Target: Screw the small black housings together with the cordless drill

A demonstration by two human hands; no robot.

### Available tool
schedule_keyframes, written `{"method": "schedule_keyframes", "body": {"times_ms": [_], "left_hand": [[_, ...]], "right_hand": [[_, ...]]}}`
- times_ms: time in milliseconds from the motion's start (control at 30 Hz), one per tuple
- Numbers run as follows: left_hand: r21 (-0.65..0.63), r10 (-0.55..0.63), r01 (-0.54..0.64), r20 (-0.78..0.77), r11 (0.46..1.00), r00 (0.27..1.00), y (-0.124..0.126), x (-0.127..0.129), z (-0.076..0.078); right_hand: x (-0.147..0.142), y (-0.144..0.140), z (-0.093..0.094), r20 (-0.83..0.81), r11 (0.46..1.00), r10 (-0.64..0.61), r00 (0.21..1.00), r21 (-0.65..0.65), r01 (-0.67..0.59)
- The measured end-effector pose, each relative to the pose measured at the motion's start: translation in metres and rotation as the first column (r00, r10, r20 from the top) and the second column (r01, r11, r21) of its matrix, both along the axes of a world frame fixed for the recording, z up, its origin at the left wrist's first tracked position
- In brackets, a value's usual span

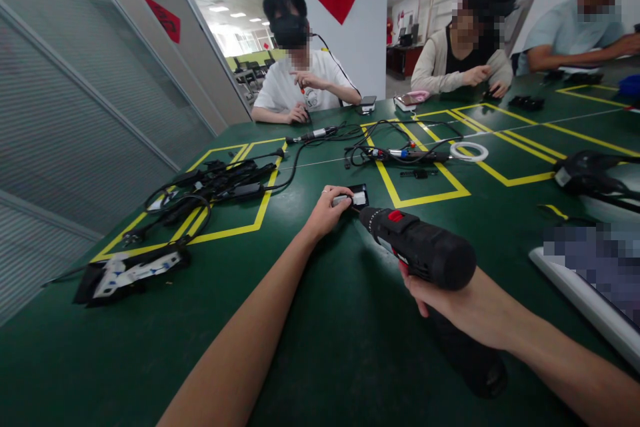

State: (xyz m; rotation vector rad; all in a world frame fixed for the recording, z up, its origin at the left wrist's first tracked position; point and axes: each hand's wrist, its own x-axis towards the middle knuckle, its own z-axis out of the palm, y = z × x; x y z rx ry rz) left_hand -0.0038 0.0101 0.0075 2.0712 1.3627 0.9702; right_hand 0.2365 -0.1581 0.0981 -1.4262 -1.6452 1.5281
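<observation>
My right hand [450, 297] is wrapped round the grip of a black cordless drill [420, 243] with red switches. The drill points away from me and to the left, its tip close to my left hand [327, 210]. With curled fingers, my left hand holds a small dark, flat case [359, 193] with a pale part inside, down on the green table [320, 320]. My fingers and the drill's chuck cover part of the case. Whether the bit touches it, I cannot tell.
Tangled black cables [220, 183] and a white-and-black piece [135, 273] lie to the left. More cables with pen-like tools [400, 153] and a white ring [469, 151] are beyond my hands. A large pale device [585, 300] sits at right. Several people sit across the table.
</observation>
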Motion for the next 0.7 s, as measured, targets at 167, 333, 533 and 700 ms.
{"method": "schedule_keyframes", "body": {"times_ms": [167, 333, 533, 700], "left_hand": [[-0.007, -0.002, 0.002, 0.002, 1.0, 1.0, -0.0005, -0.0002, 0.0006], [-0.005, 0.002, -0.002, -0.008, 1.0, 1.0, -0.0008, -0.0002, 0.0011], [-0.001, -0.001, 0.001, 0.002, 1.0, 1.0, 0.001, 0.0001, -0.0012], [0.002, -0.006, 0.006, 0.012, 1.0, 1.0, 0.0015, -0.0004, -0.0024]], "right_hand": [[-0.0023, 0.0001, 0.007, 0.017, 1.0, -0.002, 1.0, -0.024, 0.003], [-0.0016, 0.0006, 0.0071, 0.004, 0.999, -0.001, 1.0, -0.033, 0.001], [-0.0025, -0.0004, 0.0054, -0.005, 0.999, -0.021, 1.0, -0.028, 0.021], [-0.0032, -0.0003, 0.0058, -0.001, 0.999, -0.029, 1.0, -0.027, 0.029]]}}
